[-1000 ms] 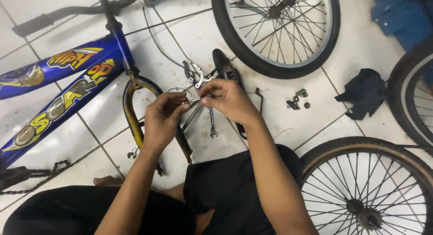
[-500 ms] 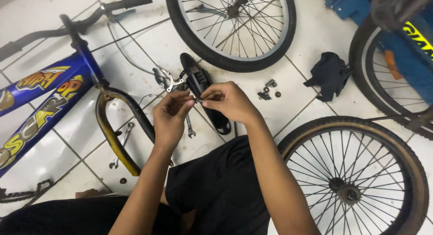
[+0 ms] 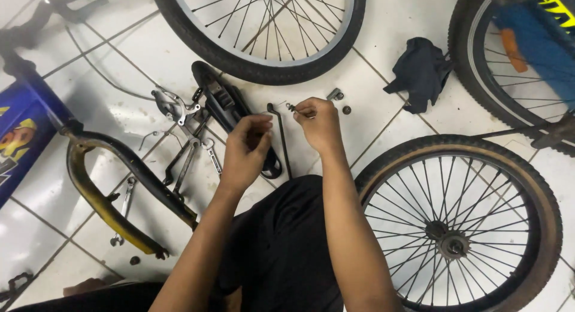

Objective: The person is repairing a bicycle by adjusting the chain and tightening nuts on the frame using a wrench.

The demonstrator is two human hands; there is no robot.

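Tiled floor (image 3: 389, 96): wheel (image 3: 458, 228) at right, second wheel (image 3: 269, 24) at top, dark rag (image 3: 419, 72), yellow fork (image 3: 108, 198), spanners (image 3: 185, 162), blue frame (image 3: 24, 132).

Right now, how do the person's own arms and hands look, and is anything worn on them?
Both forearms are bare up to the picture's edge: no sleeves show. The left hand and the right hand have no gloves, and I see no watch, ring or bracelet. Fingers are slender, with short nails.

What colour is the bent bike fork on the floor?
Yellow and black fork, seen in the head view.
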